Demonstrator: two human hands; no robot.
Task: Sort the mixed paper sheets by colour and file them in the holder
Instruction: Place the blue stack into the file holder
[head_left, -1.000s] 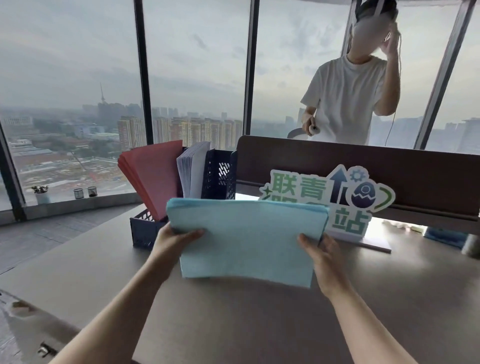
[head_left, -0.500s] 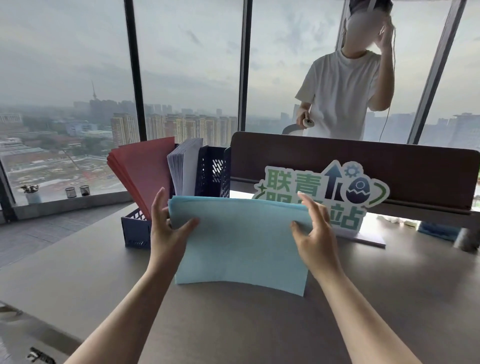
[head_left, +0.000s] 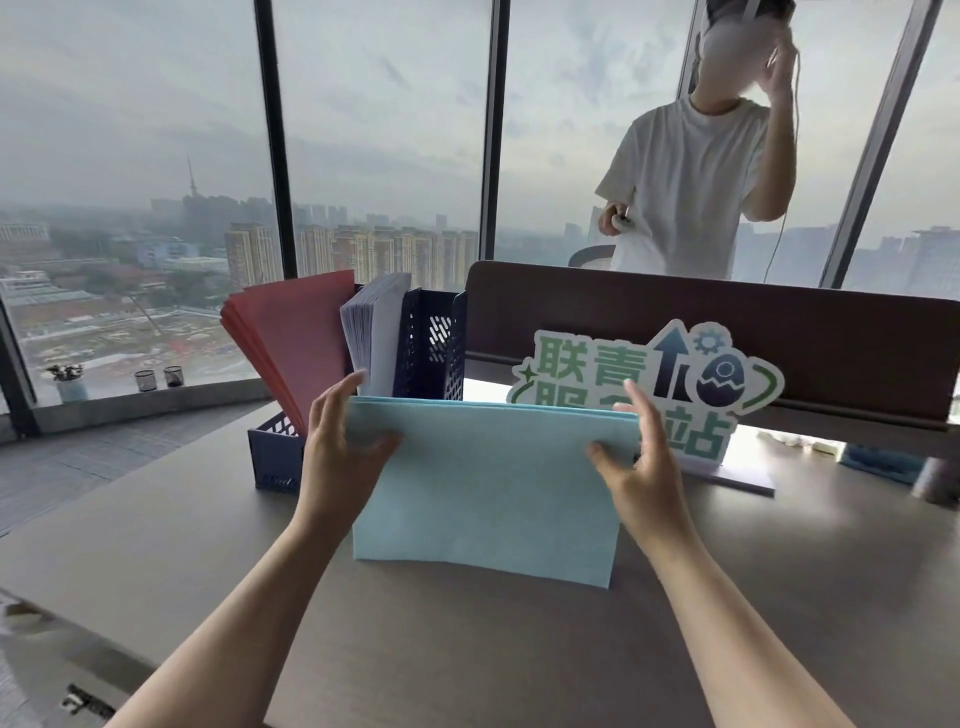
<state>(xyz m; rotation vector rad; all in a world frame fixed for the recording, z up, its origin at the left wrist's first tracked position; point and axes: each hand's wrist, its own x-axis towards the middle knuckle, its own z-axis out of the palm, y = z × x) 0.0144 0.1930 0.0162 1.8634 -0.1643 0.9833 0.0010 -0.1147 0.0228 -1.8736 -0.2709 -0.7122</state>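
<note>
Blue sheets (head_left: 488, 483) stand on their long edge on the desk (head_left: 779, 597), just in front of the dark blue holder (head_left: 431, 343), and both hands hold them at the upper corners. Left hand (head_left: 340, 452) has the thumb on the near face and the fingers behind the stack; right hand (head_left: 636, 467) pinches the other corner in the same way, so both are clamped on the paper. Red sheets (head_left: 296, 338) lean in the left compartment and white sheets (head_left: 376, 332) stand in the middle one. The right compartment looks empty, as far as can be seen.

For this step I think it is good to tap the lower edge on the desk until all edges are even. After that the stack should probably be turned to the upright way, because it looks too wide for the slot as it is now, and lowered into the free compartment with light pressure so the corners do not bend.

On the white and green sign (head_left: 644, 384) behind the paper I can read 联青 and 站; the other characters are hidden by the stack
</note>
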